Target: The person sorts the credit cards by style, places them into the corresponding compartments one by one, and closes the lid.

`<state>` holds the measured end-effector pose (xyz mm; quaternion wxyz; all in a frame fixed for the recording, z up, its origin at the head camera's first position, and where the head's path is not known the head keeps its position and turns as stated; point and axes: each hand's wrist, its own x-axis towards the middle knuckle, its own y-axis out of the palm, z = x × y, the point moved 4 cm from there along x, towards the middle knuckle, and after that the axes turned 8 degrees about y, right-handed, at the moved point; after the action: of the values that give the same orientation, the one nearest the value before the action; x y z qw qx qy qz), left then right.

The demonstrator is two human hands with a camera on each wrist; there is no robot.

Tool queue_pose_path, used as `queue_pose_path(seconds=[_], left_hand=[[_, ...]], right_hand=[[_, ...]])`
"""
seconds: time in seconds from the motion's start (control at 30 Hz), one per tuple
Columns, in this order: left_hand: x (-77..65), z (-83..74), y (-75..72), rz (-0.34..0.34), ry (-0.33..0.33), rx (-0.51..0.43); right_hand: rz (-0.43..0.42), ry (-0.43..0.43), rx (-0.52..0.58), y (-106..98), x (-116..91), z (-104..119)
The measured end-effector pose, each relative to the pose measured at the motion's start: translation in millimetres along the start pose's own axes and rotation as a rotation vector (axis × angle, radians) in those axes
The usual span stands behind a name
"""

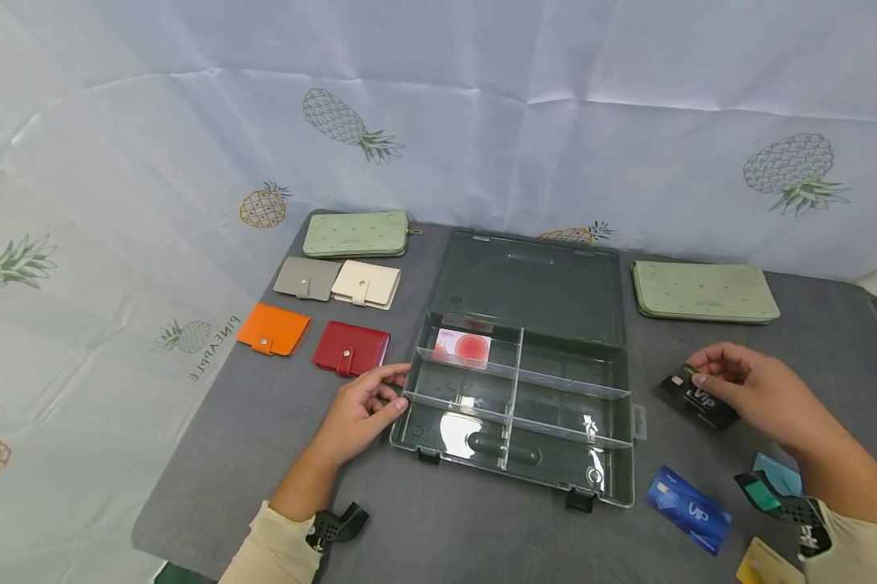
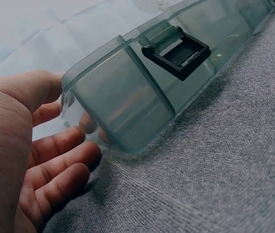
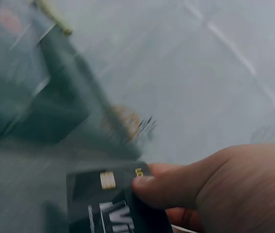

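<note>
My right hand (image 1: 774,393) pinches a black VIP card (image 1: 707,405) between thumb and fingers, to the right of the box. In the right wrist view, the thumb lies across the edge of this card (image 3: 106,201), near its gold chip. A clear grey-green divided plastic box (image 1: 571,448) lies with its lid (image 1: 529,284) folded back. One pink-and-white card (image 1: 453,345) is in its back left compartment. At the box's left side, my left hand (image 1: 361,410) rests with loosely bent fingers; in the left wrist view its fingers (image 2: 64,160) touch the wall near the corner.
Right of the box's front lie a blue VIP card (image 1: 689,509), a light blue card (image 1: 777,473) and a yellow card (image 1: 767,565). Orange (image 1: 273,328), red (image 1: 350,347), grey (image 1: 307,277) and cream (image 1: 367,282) card holders lie left. Green wallets (image 1: 355,234) (image 1: 704,290) lie at the back.
</note>
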<state>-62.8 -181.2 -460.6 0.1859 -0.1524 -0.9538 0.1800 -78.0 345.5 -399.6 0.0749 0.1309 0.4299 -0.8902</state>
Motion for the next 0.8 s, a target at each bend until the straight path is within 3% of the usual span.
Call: queue_pose_path(seconds=[0.13,0.23,0.5,0.8], left_hand=[[-0.4,0.4,-0.1,0.0,-0.002,0.004],[-0.2,1.1,0.2,0.001,0.001,0.004],[-0.5,1.3,0.5,-0.006,0.002,0.005],[-0.1,1.6,0.9,-0.004,-0.005,0.009]], right_hand=[[-0.025,-0.043,0.047,-11.0,12.6,26.1],[-0.022,-0.078,0.077,-5.8,22.8,49.9],[0.031,-0.181,0.139,34.1,47.8,106.9],[0.052,-0.203,0.097,72.3,50.3,130.8]])
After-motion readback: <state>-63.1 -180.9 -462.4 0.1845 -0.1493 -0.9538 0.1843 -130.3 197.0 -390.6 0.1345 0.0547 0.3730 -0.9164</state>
